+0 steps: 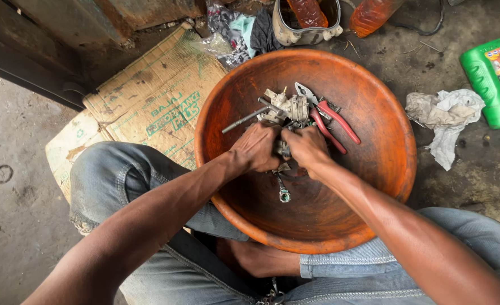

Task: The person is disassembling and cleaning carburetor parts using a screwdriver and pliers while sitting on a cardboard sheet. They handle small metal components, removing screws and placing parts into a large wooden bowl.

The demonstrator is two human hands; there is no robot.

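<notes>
Here, grimy concrete floor bears flattened cardboard and an orange basin.

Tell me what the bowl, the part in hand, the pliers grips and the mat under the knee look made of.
Bowl: likely plastic, matte orange-brown, scuffed and grimy.
Part: cast metal by the look, dull grey, oily; both hands, left hand and right hand, work on it.
Pliers: steel jaws, red grips, probably a plastic or rubber coating.
Mat: flattened brown cardboard, printed and stained.
</notes>
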